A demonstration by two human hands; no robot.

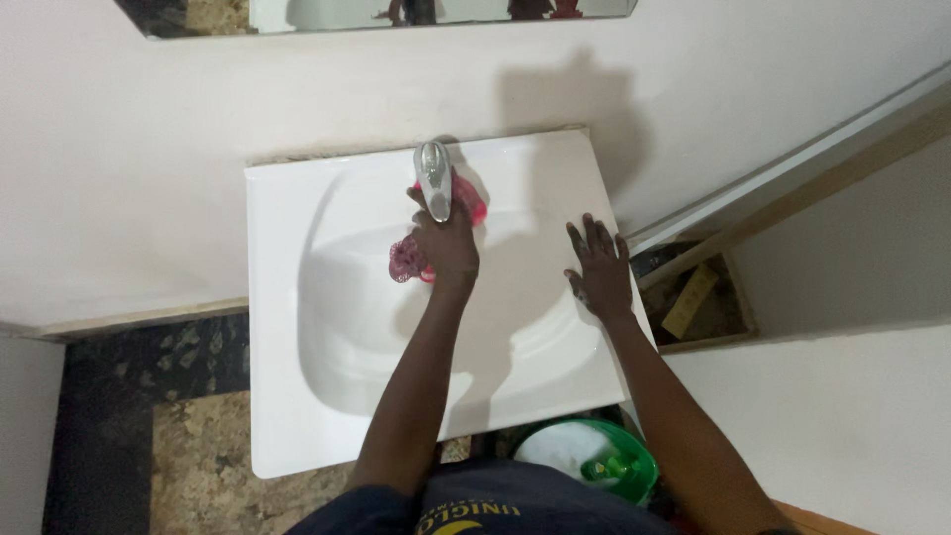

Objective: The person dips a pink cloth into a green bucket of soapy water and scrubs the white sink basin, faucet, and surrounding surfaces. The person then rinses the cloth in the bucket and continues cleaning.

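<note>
Washbasin (297, 416), white, rectangular, set against a pale wall; seen from straight above. Chrome tap (434, 180) stands at the middle of the basin's back edge, spout pointing toward the bowl.

Left hand (446, 238) reaches over the bowl to the tap. Fingers curled closed around a pink mesh scrubber (406, 258), which is pressed against the tap's base and spout. Part of the scrubber bunches out to the left of the hand over the bowl; another pink bit shows to the right of the tap, on the back ledge. Cannot tell how much of the tap the fingers themselves touch.

Right hand (598, 267) lies flat on the basin's right rim, near the right edge, fingers spread and pointing to the back wall. Palm down, holding nothing.

Below the basin's front right corner sits a green bucket (644, 466) with white contents and a clear green bottle (606, 468) lying in it. Dark speckled floor (188, 436) shows left of the front edge. Mirror (327, 15) strip runs along the wall above. Right of the basin, a wooden frame with a yellowish block (690, 300) in the gap.
</note>
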